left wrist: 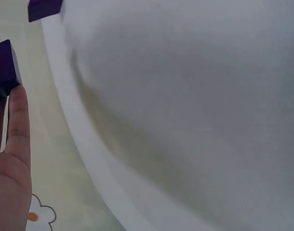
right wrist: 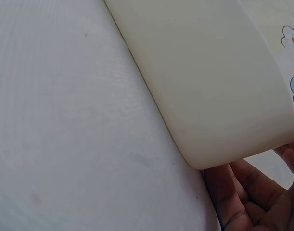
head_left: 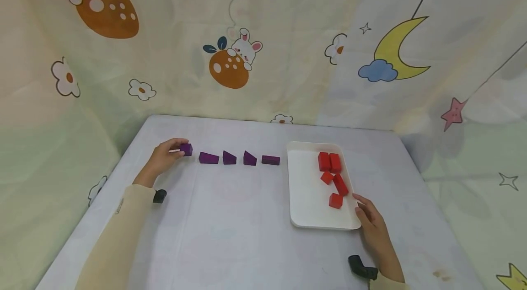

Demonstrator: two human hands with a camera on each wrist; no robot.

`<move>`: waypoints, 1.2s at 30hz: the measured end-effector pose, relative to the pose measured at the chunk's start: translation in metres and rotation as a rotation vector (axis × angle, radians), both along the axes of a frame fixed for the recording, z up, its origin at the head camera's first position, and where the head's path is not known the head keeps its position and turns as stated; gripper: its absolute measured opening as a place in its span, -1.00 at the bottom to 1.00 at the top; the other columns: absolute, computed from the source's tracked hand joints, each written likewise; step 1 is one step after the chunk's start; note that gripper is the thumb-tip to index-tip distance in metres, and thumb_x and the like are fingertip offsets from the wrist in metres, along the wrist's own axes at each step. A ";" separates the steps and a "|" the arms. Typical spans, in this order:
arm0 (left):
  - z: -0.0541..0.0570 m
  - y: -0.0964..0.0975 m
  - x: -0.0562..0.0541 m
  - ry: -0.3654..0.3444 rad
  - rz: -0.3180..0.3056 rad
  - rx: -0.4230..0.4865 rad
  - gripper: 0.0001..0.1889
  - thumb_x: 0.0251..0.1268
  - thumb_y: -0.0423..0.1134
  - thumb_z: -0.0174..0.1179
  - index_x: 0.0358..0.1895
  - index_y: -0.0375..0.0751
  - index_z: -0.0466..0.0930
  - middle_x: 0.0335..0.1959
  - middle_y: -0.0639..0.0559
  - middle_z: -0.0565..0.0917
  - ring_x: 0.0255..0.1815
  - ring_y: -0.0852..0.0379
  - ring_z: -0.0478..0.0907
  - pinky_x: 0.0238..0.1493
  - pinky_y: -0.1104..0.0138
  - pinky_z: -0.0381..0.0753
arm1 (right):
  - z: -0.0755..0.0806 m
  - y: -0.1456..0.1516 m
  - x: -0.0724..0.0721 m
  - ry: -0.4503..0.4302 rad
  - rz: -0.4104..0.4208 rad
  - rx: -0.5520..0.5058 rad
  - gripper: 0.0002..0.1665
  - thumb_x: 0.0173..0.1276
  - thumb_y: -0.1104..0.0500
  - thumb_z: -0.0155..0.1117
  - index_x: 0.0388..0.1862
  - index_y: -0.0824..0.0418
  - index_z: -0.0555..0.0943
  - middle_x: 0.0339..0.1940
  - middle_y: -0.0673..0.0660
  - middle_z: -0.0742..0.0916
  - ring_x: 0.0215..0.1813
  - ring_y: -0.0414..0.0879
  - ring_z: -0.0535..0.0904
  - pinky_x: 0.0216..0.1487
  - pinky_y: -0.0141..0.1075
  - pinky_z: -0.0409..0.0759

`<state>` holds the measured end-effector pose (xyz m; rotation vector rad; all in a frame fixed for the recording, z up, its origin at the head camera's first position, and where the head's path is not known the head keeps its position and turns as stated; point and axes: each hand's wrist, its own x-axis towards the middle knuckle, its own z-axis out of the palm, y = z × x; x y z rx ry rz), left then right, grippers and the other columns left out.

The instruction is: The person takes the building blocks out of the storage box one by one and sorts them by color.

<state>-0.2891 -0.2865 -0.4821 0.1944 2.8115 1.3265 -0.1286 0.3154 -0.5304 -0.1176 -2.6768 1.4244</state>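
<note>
1. A cloth [head_left: 296,70] printed with rabbits, flowers and a moon hangs behind the desk.
2. The white-covered desk [head_left: 230,226] carries everything.
3. A white tray [head_left: 309,198] lies right of the desk's middle, toward its far edge.
4. The right hand [head_left: 372,226] touches the tray's right edge near its front corner; whether it grips the tray I cannot tell.
5. The left hand [head_left: 164,156] pinches a purple block near the desk's far left corner.
6. Four purple pieces [head_left: 208,158], some wedge-shaped, lie spaced in a row along the desk's far edge, between the left hand and the tray.
7. Five red blocks [head_left: 335,201] sit toward the tray's right edge, two side by side near its far right corner.
8. The pinched purple block [head_left: 186,149] is at the row's left end; whether it touches the desk is unclear.
</note>
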 end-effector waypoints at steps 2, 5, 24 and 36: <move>-0.006 -0.003 -0.002 -0.036 -0.009 -0.034 -0.57 0.58 -0.53 0.17 0.43 -0.43 0.50 0.39 -0.51 0.56 0.49 -0.49 0.43 0.49 -0.29 0.43 | -0.001 0.000 0.001 0.002 -0.001 0.001 -0.51 0.77 0.22 0.01 0.55 0.34 0.41 0.46 0.57 0.53 0.39 0.51 0.51 0.06 -0.79 0.32; -0.011 -0.005 -0.004 -0.083 -0.019 -0.074 -0.57 0.58 -0.52 0.17 0.44 -0.41 0.50 0.43 -0.50 0.53 0.51 -0.50 0.40 0.52 -0.33 0.36 | -0.002 0.000 0.000 0.000 0.001 0.000 -0.50 0.77 0.21 0.02 0.56 0.34 0.41 0.47 0.57 0.53 0.39 0.49 0.52 0.08 -0.77 0.34; 0.010 0.072 0.024 0.138 0.033 -0.152 -0.27 0.57 -0.34 0.30 0.68 -0.34 0.23 0.63 -0.44 0.31 0.65 -0.45 0.21 0.65 -0.25 0.18 | 0.000 0.005 0.003 0.012 -0.014 0.014 -0.52 0.77 0.22 0.02 0.55 0.33 0.42 0.43 0.56 0.56 0.37 0.48 0.55 0.11 -0.74 0.41; 0.009 0.190 0.059 0.164 -0.214 0.134 -0.31 0.36 -0.28 0.52 0.53 -0.21 0.52 0.50 -0.17 0.58 0.50 -0.27 0.52 0.50 -0.19 0.49 | 0.000 0.004 -0.001 -0.012 0.000 -0.027 -0.49 0.77 0.19 0.04 0.58 0.33 0.41 0.50 0.53 0.51 0.43 0.46 0.51 0.13 -0.70 0.40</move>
